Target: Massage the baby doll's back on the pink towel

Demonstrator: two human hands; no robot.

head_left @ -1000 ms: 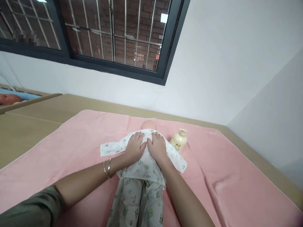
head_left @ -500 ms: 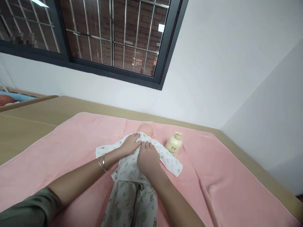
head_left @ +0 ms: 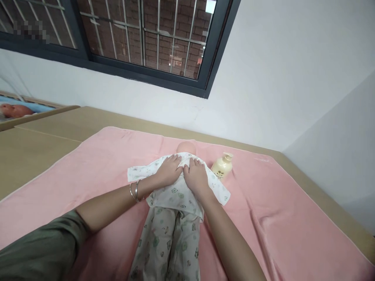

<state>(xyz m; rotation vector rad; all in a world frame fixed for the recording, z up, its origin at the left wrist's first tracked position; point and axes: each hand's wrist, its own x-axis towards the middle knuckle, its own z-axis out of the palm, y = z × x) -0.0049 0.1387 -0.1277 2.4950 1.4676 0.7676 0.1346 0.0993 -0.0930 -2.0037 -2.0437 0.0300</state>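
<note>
1. Both hands lie flat, palms down, on the chest of a baby doll (head_left: 187, 149). The left hand (head_left: 169, 172) and the right hand (head_left: 197, 176) rest side by side with thumbs nearly touching, fingers spread and pointing away toward the doll's head; neither grips anything.
2. The left wrist wears thin metal bangles (head_left: 134, 191), and a grey-green sleeve (head_left: 38, 249) covers the upper arm at the near left.
3. The doll lies on its back in the middle of the scene, head far, legs near. It wears a white printed top (head_left: 175, 195), sleeves spread out to left and right, and matching printed trousers (head_left: 170, 246).
4. Only the crown of the doll's head shows beyond the fingertips; the hands cover the chest.
5. Under the doll is a pink towel (head_left: 278, 218), spread over a tan table (head_left: 38, 152).
6. A cream pump bottle (head_left: 222, 168) lies on the towel just right of the doll's shoulder, near the right hand but apart from it.
7. Beyond stands a white wall with a dark-framed barred window (head_left: 146, 35).
8. At the far left, another doll (head_left: 13, 111) lies in a crib.
</note>
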